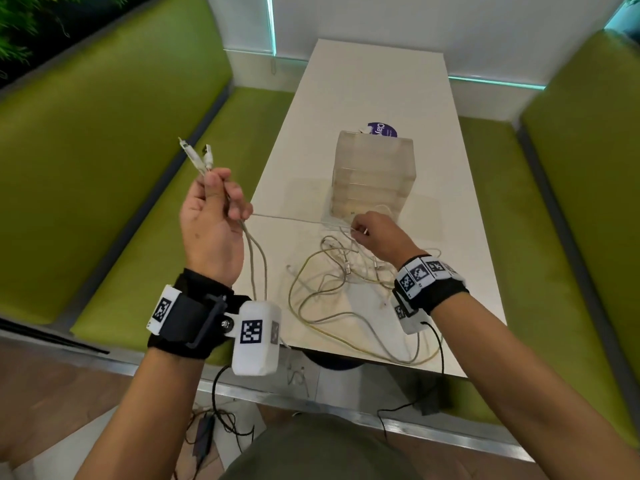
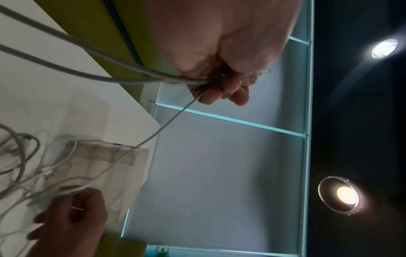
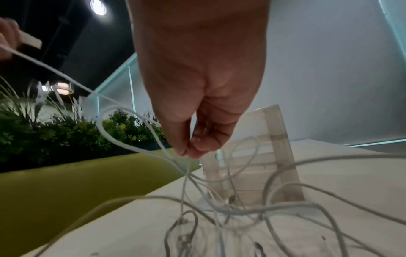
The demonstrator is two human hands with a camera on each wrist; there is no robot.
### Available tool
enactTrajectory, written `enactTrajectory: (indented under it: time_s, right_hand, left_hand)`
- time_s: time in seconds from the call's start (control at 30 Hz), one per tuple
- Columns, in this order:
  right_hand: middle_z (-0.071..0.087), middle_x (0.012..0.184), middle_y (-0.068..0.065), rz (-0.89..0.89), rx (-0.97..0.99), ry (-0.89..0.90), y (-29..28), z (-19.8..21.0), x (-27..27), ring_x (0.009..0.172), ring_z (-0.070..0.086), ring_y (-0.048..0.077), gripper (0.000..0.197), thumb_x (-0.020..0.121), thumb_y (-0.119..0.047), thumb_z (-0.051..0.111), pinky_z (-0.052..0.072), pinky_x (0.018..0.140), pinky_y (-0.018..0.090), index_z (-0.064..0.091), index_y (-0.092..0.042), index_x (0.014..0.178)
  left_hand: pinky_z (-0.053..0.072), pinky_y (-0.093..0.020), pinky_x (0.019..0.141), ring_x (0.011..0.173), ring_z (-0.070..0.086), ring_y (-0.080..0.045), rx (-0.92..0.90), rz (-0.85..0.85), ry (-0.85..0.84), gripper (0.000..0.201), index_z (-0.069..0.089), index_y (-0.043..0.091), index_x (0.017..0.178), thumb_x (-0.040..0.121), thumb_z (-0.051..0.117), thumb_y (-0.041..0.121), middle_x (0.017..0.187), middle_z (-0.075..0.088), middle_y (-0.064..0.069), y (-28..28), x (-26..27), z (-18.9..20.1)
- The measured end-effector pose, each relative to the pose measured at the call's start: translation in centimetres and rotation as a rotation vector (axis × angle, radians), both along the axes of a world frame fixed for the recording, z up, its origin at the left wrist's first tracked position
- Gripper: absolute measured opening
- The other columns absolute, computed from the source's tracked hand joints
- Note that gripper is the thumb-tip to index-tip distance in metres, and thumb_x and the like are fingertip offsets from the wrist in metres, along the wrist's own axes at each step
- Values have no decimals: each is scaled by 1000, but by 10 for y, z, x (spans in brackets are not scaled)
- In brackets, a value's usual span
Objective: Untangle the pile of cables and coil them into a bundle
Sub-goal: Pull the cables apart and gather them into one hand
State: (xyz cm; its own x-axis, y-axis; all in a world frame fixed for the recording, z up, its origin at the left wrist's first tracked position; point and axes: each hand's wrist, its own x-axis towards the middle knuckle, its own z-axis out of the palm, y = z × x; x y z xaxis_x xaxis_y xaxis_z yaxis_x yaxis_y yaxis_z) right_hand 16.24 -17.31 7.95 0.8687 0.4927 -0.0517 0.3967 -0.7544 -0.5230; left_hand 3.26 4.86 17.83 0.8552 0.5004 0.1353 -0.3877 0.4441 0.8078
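Observation:
A tangle of pale grey and white cables (image 1: 341,282) sprawls over the near half of the white table (image 1: 381,91). My left hand (image 1: 214,209) is raised left of the table and grips the plug ends (image 1: 197,155) of several cables, which stick up above my fist; the same left hand (image 2: 219,83) shows the cables running down from it. A thin white cable (image 1: 287,218) stretches taut from it to my right hand (image 1: 374,233). Low over the pile, that right hand (image 3: 191,147) pinches the thin cable (image 3: 123,113) between thumb and fingertips.
A translucent stacked plastic box (image 1: 374,174) stands just beyond the pile, with a purple round label (image 1: 381,129) behind it. Green bench seats (image 1: 104,150) flank the table on both sides. Some cable loops hang over the near table edge (image 1: 398,358).

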Motion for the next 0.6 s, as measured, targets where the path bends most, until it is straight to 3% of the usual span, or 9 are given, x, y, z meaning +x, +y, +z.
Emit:
enactTrajectory:
  time_s: [0.07,0.17,0.27,0.33,0.43,0.5,0.6]
  right_hand:
    - [63,83,11,-33,15,9,-1,-4,3,75,58,27,13,91,-11,55,50,69,36,63,-2,85]
    - [61,77,2,-99,199,119,-1,-2,0,63,59,11,15,93,-14,56,46,58,18,64,-2,88]
    - [63,74,3,-89,345,154,4,4,-7,53,59,1,14,94,-14,56,48,54,21,65,-3,91]
    - [68,79,8,-62,433,147,9,10,-13,53,58,2,14,93,-12,57,46,52,17,68,-4,93]
    - [68,79,2,-40,541,136,16,20,-20,56,57,4,14,91,-10,60,46,54,17,72,-8,96]
    - [66,80,0,-10,578,132,19,28,-25,58,56,1,13,90,-8,62,46,56,17,72,-6,97]
    - [64,82,-5,35,576,81,19,34,-28,62,56,-1,13,90,-9,63,46,60,15,73,-6,98]
  left_hand:
    - [33,-19,49,47,36,-4,14,17,-6,21,55,13,91,102,38,19,60,54,9,4,-2,7]
    - [27,-19,50,48,32,-4,97,29,58,23,57,13,94,102,37,21,58,48,10,5,-3,5]
    - [29,-15,49,51,33,-3,256,-9,191,24,59,14,95,103,37,21,62,45,8,-8,2,-14]
    - [32,-17,50,53,35,-4,412,-60,318,21,58,14,96,102,40,23,68,43,6,-23,10,-34]
    - [35,-24,55,57,37,-6,631,-150,428,20,57,12,97,97,50,31,68,43,9,-47,24,-63]
    - [35,-26,57,58,39,-8,644,-191,459,25,58,9,99,95,55,33,68,46,8,-58,33,-75]
    - [35,-23,54,52,38,-6,508,-220,473,19,60,7,94,93,58,26,64,45,6,-68,44,-80]
